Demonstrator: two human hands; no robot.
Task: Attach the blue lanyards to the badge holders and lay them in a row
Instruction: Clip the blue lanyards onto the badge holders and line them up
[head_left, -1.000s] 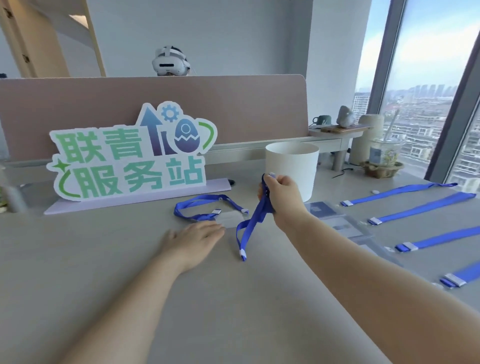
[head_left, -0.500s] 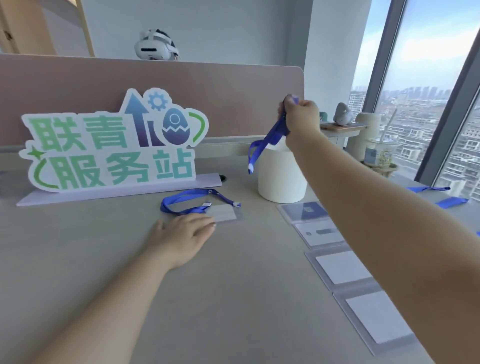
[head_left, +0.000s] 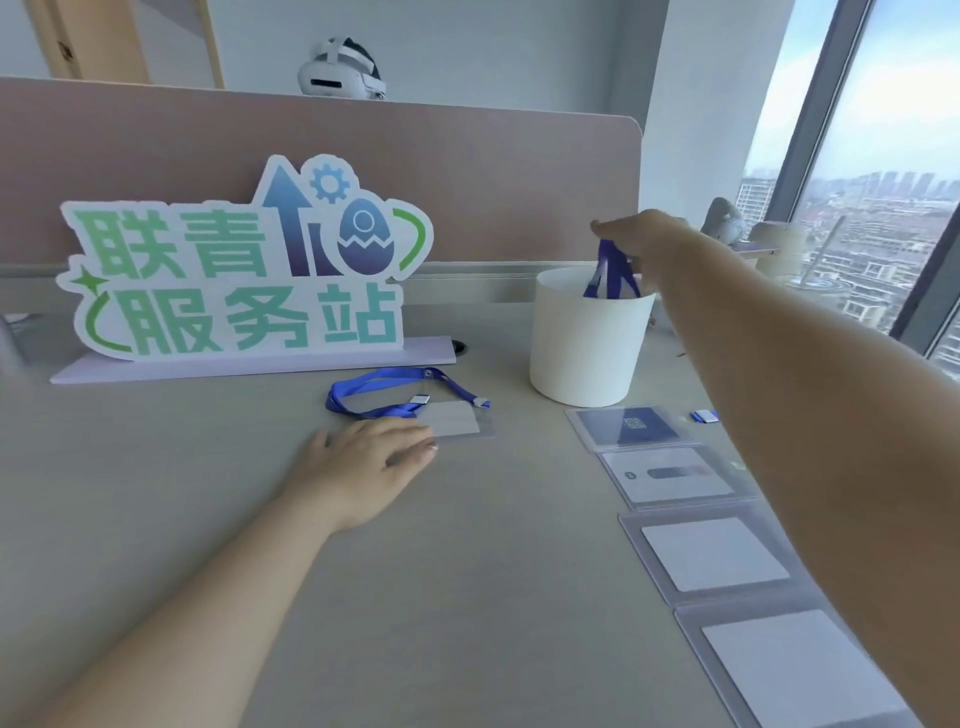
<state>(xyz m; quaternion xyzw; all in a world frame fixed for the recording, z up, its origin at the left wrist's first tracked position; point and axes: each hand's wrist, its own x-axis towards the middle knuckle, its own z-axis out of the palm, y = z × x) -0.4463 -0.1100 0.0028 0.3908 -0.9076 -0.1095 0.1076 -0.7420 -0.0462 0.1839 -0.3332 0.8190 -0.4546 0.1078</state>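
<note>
Reaching over the white bucket (head_left: 582, 358), our right hand (head_left: 639, 234) pinches a blue lanyard (head_left: 610, 275) between curled fingertips; its loop hangs down inside the bucket. Our left hand (head_left: 363, 462) lies flat on the table (head_left: 467, 597), fingers straight and holding nothing, fingertips at the edge of a badge holder (head_left: 457, 420) with a second lanyard (head_left: 384, 379) clipped on. 4 loose holders (head_left: 670, 475) lie in a row at right.

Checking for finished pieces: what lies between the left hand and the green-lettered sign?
Head view: a looped blue lanyard with a badge holder lies on the table between the left hand and the sign.
</note>
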